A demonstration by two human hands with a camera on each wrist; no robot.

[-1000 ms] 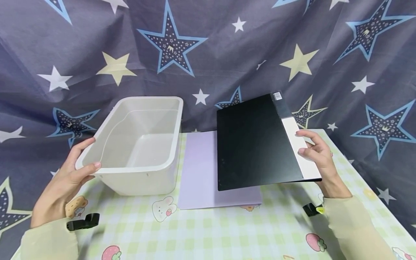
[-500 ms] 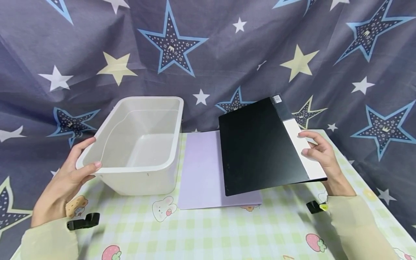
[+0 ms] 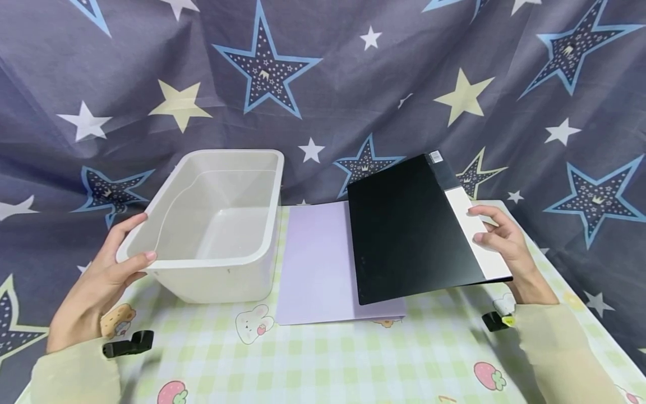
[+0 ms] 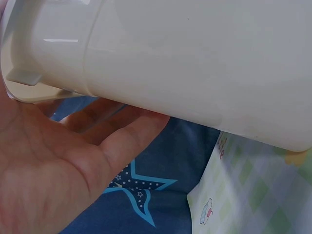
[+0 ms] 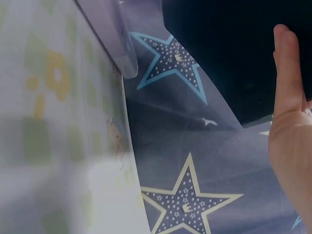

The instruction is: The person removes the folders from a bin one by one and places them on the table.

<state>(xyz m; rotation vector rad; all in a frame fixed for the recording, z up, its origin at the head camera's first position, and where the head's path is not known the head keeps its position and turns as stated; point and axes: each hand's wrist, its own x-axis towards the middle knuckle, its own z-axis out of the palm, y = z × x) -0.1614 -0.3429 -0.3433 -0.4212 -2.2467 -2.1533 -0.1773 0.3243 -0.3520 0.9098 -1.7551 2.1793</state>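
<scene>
A white plastic bin (image 3: 212, 283) stands on the left of the table, its inside bare. My left hand (image 3: 108, 269) grips its near left corner, thumb on the front of the rim; the left wrist view shows the other fingers (image 4: 134, 131) against the outer wall. My right hand (image 3: 507, 249) holds a black folder (image 3: 409, 235) by its white-labelled spine, thumb on top and fingers (image 5: 287, 73) against the underside. The folder hangs tilted above the table, its left part over a lilac folder (image 3: 313, 269) lying flat beside the bin.
A green-checked tablecloth (image 3: 252, 365) with cartoon prints covers the table. Behind the table's far edge hangs a dark curtain (image 3: 343, 78) with stars. Small black cameras (image 3: 128, 343) sit at both wrists.
My right hand has moved right and slightly down with the black folder, uncovering more of the lilac folder. The left hand and the bin have stayed put.
</scene>
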